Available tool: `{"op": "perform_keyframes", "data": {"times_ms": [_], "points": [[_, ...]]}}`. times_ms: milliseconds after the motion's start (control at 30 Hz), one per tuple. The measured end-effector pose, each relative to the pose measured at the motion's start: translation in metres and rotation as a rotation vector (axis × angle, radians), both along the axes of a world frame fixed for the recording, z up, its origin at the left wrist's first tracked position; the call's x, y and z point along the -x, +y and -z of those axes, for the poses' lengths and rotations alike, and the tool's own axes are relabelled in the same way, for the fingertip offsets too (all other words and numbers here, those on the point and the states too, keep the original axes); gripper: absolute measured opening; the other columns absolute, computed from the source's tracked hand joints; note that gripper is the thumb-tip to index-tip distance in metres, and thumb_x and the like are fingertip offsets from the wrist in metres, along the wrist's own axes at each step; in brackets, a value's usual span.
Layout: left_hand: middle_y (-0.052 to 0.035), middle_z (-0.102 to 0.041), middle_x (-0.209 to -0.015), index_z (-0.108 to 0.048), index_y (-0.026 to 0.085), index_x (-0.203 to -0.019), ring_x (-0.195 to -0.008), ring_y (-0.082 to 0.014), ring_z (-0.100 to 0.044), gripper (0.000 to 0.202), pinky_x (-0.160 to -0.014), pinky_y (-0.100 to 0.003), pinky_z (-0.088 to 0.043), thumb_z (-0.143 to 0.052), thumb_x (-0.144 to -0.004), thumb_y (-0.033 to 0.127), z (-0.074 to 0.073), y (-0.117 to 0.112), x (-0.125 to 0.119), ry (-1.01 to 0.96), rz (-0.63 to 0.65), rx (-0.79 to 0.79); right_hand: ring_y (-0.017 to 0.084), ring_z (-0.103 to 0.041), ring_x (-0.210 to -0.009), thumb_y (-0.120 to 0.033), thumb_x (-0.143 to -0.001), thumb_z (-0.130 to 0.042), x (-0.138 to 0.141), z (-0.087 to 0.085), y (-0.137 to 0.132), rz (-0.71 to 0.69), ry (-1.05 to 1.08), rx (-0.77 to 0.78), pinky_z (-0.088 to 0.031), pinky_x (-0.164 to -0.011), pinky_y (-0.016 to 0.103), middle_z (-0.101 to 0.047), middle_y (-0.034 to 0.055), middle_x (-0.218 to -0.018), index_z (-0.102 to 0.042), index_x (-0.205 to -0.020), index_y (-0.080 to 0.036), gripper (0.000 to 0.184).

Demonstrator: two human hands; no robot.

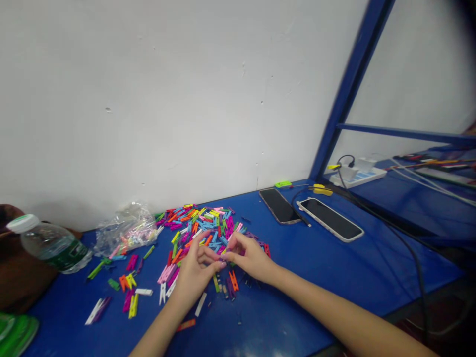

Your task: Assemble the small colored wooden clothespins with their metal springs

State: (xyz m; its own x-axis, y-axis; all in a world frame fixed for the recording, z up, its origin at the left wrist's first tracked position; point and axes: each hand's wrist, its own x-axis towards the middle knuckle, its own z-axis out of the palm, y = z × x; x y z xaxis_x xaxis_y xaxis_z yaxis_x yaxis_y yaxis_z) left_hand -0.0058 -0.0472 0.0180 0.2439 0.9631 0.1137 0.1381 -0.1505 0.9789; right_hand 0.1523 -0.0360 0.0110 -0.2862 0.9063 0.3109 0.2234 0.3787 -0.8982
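Above the front of a colourful heap of small clothespins (pixel 213 225), my two hands meet fingertip to fingertip. My left hand (pixel 197 270) is closed in a pinch, thumb and fingers on a small purple clothespin (pixel 222 258), mostly hidden by the fingers. From the right, my right hand (pixel 249 255) pinches the same piece. Just below them lie an orange clothespin (pixel 233 280) and several loose clothespin halves. A white clothespin half (pixel 201 304) rests on the blue table (pixel 290 307) nearer to me, beside a small metal spring (pixel 239 318).
Left of the heap are scattered clothespins (pixel 130 281), a clear plastic bag (pixel 128 225) with more, and a tilted water bottle (pixel 55 245). A green object (pixel 17 332) sits at the lower left. Two phones (pixel 280 206), a cable (pixel 405 243) and a power strip (pixel 360 176) lie rightward.
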Motion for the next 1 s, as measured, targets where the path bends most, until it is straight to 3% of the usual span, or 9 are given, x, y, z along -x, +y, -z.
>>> {"op": "perform_keyframes", "data": {"times_ms": [167, 467, 700, 1000], "points": [[0.0008, -0.054, -0.076, -0.034, 0.021, -0.113, -0.07, -0.0141, -0.057, 0.047, -0.054, -0.021, -0.041, -0.055, -0.071, 0.018, 0.0008, 0.001, 0.0015, 0.133, 0.006, -0.09, 0.008, -0.042, -0.051, -0.026, -0.072, -0.055, 0.0012, -0.0003, -0.0034, 0.041, -0.001, -0.006, -0.032, -0.048, 0.019, -0.046, -0.005, -0.058, -0.042, -0.067, -0.017, 0.017], [-0.0006, -0.054, -0.081, -0.039, 0.021, -0.112, -0.069, -0.0132, -0.057, 0.04, -0.062, -0.025, -0.045, -0.052, -0.074, 0.018, 0.0026, 0.0008, 0.0047, 0.237, 0.043, -0.156, 0.008, -0.041, -0.05, -0.027, -0.073, -0.055, 0.0012, -0.0015, -0.0064, -0.007, 0.003, 0.015, -0.03, -0.047, 0.018, -0.044, -0.0057, -0.056, -0.042, -0.068, -0.017, 0.017], [-0.0004, -0.056, -0.078, -0.04, 0.02, -0.109, -0.073, -0.0147, -0.059, 0.042, -0.067, -0.027, -0.047, -0.054, -0.07, 0.012, 0.0039, 0.0005, 0.0031, 0.156, 0.076, -0.135, 0.008, -0.042, -0.051, -0.027, -0.074, -0.054, 0.0014, -0.0024, -0.0063, -0.01, 0.017, 0.049, -0.032, -0.048, 0.019, -0.045, -0.0052, -0.058, -0.042, -0.069, -0.017, 0.016], [0.0055, -0.049, -0.063, -0.047, 0.018, -0.099, -0.059, -0.0114, -0.056, 0.038, -0.057, -0.023, -0.045, -0.059, -0.063, 0.011, -0.0001, -0.0021, 0.0004, 0.128, 0.015, -0.072, 0.009, -0.046, -0.052, -0.037, -0.074, -0.054, -0.0015, -0.0056, -0.0083, -0.035, -0.115, -0.036, -0.032, -0.047, 0.019, -0.049, -0.0039, -0.059, -0.043, -0.071, -0.017, 0.023]]}}
